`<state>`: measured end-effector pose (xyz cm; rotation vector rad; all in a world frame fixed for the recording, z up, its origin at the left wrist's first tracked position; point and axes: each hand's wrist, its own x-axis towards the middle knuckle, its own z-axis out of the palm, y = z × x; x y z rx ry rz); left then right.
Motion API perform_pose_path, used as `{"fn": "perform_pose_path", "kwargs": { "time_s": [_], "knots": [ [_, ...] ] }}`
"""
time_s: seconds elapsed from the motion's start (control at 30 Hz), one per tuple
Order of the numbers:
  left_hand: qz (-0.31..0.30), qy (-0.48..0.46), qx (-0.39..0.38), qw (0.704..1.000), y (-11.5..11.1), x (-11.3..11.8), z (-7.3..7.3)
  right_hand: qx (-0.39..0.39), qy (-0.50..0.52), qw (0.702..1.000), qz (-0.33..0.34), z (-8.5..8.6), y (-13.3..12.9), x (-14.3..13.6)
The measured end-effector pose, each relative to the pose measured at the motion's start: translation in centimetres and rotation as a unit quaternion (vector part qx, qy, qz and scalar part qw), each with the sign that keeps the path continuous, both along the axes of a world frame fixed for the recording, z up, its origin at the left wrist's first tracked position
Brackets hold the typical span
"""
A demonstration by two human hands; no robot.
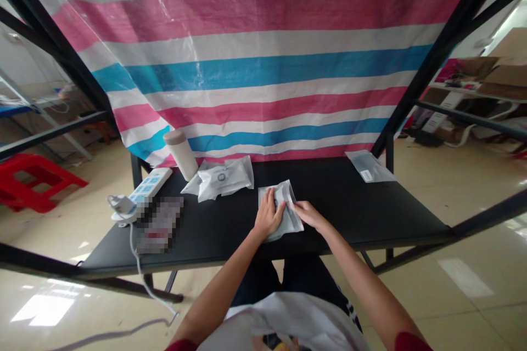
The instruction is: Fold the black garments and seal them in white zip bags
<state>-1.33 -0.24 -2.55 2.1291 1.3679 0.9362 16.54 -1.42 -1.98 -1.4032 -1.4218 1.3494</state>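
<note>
Bag (291, 220) flat on the tabletop (346, 197), toward the near edge, before the person. Left hand (268, 216) laid over its left part: fingers stretched out, close together, thumb standing apart, palm side down on the plastic. Right hand (308, 215) at the bag's right edge, fingers bent in; looks like a pinch, but the tips are partly hidden, so cannot tell. Progress, by judgement: handling of this bag is under way, both hands on it, not yet laid aside. Whether it is sealed or what it holds, not readable. Left of it, apart, a loose pile (224, 180) of similar bags, overlapping, printed mark on the top one; whether these are finished or waiting, the view does not settle. Bottle (181, 156) upright just beside the pile. Nearer the left end, power strip (144, 192) with plug (122, 204) and cable (134, 247), then a pixelated flat item (160, 225). Far right corner: clear bag (368, 167), alone, untouched by either hand. Striped sheet (263, 66) hangs behind. Red stool (37, 181) on the floor, left.
</note>
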Motion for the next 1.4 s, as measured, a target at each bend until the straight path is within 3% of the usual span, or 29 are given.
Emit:
{"fn": "perform_pose_path", "kwargs": {
  "time_s": [0.23, 0.37, 0.7, 0.9, 1.03, 1.2, 1.4],
  "knots": [
    [-0.032, -0.001, 0.013, 0.999, -0.2, -0.8, 0.2, -0.008, -0.060, 0.998, 0.016, 0.6, 1.4, -0.5],
    [-0.021, -0.009, 0.009, 1.000, -0.2, -0.7, 0.2, -0.026, -0.020, 0.999, 0.002, 1.2, 1.1, -0.6],
    [-0.012, 0.014, 0.015, 1.000, 0.2, -0.5, -0.6, -0.058, 0.066, 0.974, -0.207, 2.3, 0.9, 4.6],
    [-0.020, 0.133, 0.030, 0.990, 1.0, 0.8, -0.7, 0.036, 0.156, 0.943, -0.291, 1.7, 1.5, 6.2],
    [-0.008, 0.124, 0.047, 0.991, 1.9, 1.6, -0.4, 0.103, 0.050, 0.934, -0.338, 1.0, 1.0, 5.0],
    [-0.028, 0.089, 0.059, 0.994, 1.9, 1.5, -0.2, 0.154, -0.114, 0.924, -0.332, -0.3, 0.7, 2.6],
    [-0.091, -0.040, 0.039, 0.994, 1.4, 0.8, 0.2, 0.150, -0.046, 0.951, -0.268, -0.4, 0.5, 2.1]
  ]
}}
